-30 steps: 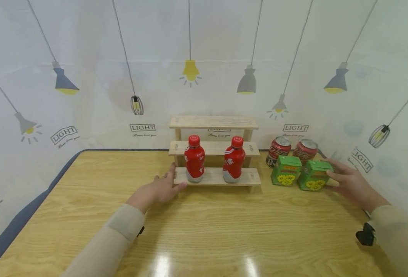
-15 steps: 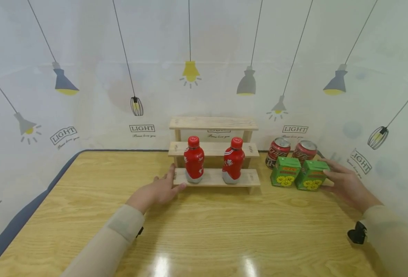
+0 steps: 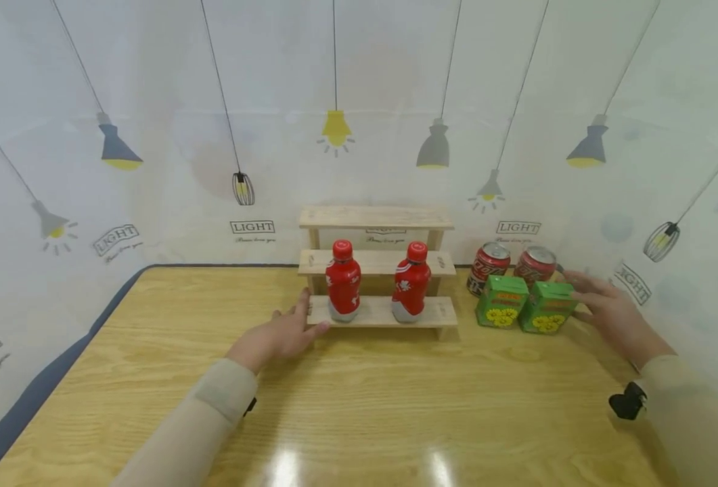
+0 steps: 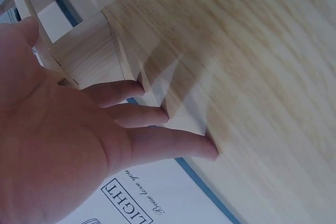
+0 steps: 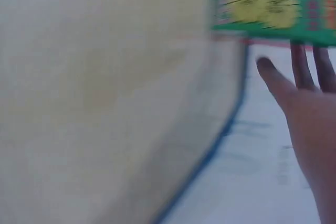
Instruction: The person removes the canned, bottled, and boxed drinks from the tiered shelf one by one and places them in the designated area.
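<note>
A three-tier wooden rack point(image 3: 377, 218) stands near the wall, with two red bottles point(image 3: 343, 281) upright on its lowest shelf. At that shelf's left end is my left hand point(image 3: 279, 335), thumb by the front edge. In the left wrist view, its fingers point(image 4: 178, 142) extend with their tips on the table. Off to the right, two green drink cartons point(image 3: 502, 302) stand upright side by side, in front of two red soda cans point(image 3: 490, 266). My right hand point(image 3: 617, 318) is beside the right-hand carton point(image 3: 547, 309), fingers extended; contact there is unclear.
The wooden table point(image 3: 359, 392) has a blue-edged border at the left and back. A white wall covering point(image 3: 383, 81) printed with lamps rises behind and on both sides, close to my right hand. Black wrist devices point(image 3: 628, 401) sit under the sleeves.
The right-hand carton has slid slightly left, closer to the other carton. My right hand moved left with it, and its thumb has since lifted a little from the carton. My left hand stays put.
</note>
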A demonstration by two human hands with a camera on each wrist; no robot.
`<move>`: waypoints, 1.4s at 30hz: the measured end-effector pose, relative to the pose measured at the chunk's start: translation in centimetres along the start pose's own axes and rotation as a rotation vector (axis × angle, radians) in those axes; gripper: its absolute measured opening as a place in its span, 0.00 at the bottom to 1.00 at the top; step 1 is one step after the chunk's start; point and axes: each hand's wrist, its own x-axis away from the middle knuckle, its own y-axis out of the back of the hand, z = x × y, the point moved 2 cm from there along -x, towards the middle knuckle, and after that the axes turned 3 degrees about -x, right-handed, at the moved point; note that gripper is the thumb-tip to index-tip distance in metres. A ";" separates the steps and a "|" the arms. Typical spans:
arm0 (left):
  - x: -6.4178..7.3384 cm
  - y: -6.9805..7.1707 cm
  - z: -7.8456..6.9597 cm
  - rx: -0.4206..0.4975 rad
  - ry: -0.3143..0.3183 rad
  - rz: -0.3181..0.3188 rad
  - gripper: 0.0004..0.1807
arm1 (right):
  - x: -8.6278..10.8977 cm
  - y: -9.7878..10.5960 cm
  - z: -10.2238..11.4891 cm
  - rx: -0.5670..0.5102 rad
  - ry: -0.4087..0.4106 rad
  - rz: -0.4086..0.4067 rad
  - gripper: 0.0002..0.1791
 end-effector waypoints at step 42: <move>0.3 -0.8 -0.1 -0.025 0.093 -0.088 0.54 | -8.3 -26.3 11.8 0.082 -0.265 0.081 0.42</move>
